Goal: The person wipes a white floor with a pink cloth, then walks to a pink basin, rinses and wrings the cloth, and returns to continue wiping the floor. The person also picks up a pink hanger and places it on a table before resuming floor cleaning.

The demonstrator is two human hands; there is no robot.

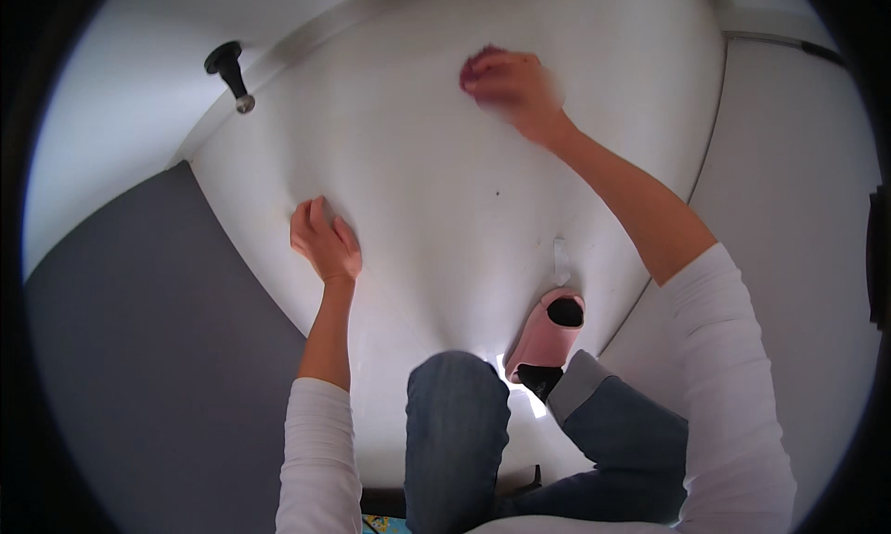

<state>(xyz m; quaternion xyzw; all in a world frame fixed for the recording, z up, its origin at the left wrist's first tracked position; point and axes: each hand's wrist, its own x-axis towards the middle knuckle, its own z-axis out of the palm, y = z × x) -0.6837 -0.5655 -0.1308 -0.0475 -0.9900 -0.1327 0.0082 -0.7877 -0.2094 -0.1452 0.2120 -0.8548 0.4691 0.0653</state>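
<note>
My right hand [518,92] is shut on a dark red cloth or scrubbing pad [480,66] and presses it to the white floor [418,165] at the far side. Motion blurs this hand, and its palm covers much of the red thing. Nearer and to the left, my left hand [326,242] rests on the same floor. Its fingers are a little bent and apart, with nothing seen in them.
A black door stop [230,75] with a metal tip juts from the white wall. Grey panel [160,346] bounds the left, a pale panel [773,207] the right. My foot wears a pink slipper [546,336] beside a translucent strip [561,261]. A dark speck [498,193] marks the floor.
</note>
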